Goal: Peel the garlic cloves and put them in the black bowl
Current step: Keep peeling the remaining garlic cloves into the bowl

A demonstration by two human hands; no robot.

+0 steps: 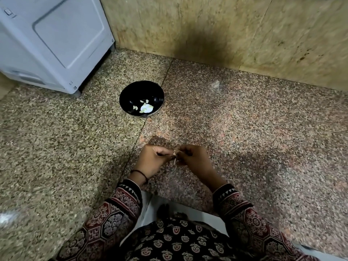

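Observation:
The black bowl (131, 95) sits on the speckled stone floor ahead of me, with a few pale peeled cloves and a larger white garlic piece (145, 108) at its near right side. Low in the middle of the view my left hand (151, 160) and my right hand (192, 157) meet fingertip to fingertip. Both pinch a small garlic clove (176, 153) between them, with a thin strip of skin hanging from it. Most of the clove is hidden by the fingers.
A white appliance (52, 40) stands at the back left on a small foot. A beige stone wall (226, 31) runs behind the bowl. A white sheet (188, 210) lies under my lap, by my patterned sleeves. The granite floor (263, 119) stretches to the right.

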